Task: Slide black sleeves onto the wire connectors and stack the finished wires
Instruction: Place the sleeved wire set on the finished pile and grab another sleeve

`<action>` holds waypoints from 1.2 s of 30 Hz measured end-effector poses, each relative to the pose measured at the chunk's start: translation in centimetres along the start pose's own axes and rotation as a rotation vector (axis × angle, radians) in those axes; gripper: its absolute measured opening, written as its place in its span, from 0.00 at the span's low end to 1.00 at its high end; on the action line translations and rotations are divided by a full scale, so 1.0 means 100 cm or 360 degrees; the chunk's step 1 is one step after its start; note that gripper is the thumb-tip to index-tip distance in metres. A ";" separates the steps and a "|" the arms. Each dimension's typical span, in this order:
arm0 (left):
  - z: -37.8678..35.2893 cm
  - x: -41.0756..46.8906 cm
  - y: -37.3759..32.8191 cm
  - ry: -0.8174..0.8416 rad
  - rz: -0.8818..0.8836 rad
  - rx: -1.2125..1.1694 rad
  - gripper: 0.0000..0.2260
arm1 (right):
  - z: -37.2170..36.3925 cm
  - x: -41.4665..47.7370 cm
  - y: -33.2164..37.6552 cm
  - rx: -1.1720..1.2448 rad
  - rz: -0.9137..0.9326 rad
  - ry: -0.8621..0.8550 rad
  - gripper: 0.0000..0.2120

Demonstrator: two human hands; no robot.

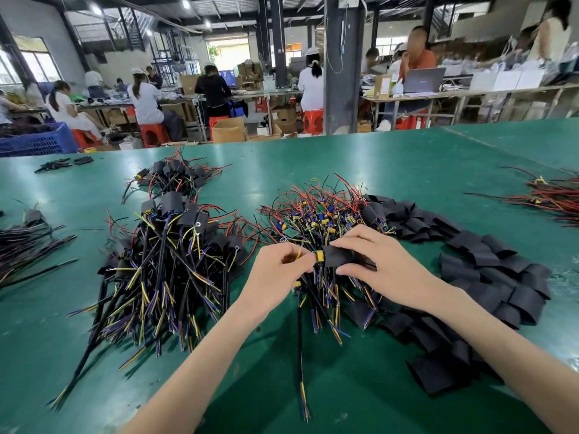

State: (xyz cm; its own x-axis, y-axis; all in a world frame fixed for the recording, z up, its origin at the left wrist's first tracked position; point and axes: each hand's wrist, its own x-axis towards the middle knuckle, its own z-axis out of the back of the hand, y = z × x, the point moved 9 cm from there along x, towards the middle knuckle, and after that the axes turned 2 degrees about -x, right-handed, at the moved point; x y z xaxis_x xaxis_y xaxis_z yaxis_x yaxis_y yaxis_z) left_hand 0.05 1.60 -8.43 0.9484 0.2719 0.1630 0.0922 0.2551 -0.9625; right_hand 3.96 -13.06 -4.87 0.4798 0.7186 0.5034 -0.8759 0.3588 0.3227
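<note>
My right hand (379,261) pinches a black sleeve (340,256) over the middle of the green table (407,158). My left hand (279,270) pinches a wire at its yellow connector (319,255), whose end sits at the sleeve's left opening. That wire's black cable (300,339) hangs down toward me. Beneath my hands lies a pile of unsleeved wires (319,211) with red leads and small green boards. To the left is a stack of sleeved wires (175,255). Loose black sleeves (488,277) curve along the right.
A second sleeved heap (178,177) lies farther back left, a black cable bundle (22,245) at the left edge, red wires (551,198) at the far right. A blue crate (37,140) stands beyond the table. Several people work at benches behind.
</note>
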 end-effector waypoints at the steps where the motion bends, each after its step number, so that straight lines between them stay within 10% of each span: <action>1: -0.002 0.000 0.000 0.0017 -0.0013 0.0021 0.07 | -0.001 0.000 0.002 0.0013 0.0014 0.0004 0.18; 17: -0.003 -0.006 -0.016 -0.0039 -0.0200 0.0234 0.12 | -0.008 -0.002 0.013 -0.0012 0.0088 -0.0008 0.20; 24: 0.081 -0.016 -0.080 -0.0694 -0.0776 0.0197 0.21 | 0.066 -0.012 -0.064 -0.0438 -0.0457 -0.0743 0.09; 29: 0.167 -0.026 -0.091 -0.1313 -0.0909 0.0581 0.19 | 0.040 -0.032 -0.157 -0.0870 -0.1020 -0.0086 0.18; 36: 0.181 -0.002 -0.037 -0.1107 -0.0252 0.1411 0.24 | 0.013 -0.045 -0.192 -0.0829 -0.1122 0.0329 0.20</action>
State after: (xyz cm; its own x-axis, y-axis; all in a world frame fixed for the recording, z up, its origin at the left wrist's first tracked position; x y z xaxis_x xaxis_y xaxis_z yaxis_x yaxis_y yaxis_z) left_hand -5.92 17.38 -0.99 0.5457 0.5637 0.6201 -0.3134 0.8236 -0.4728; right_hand 18.74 -23.94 -12.28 0.9398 0.3042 0.1554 -0.3180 0.9453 0.0724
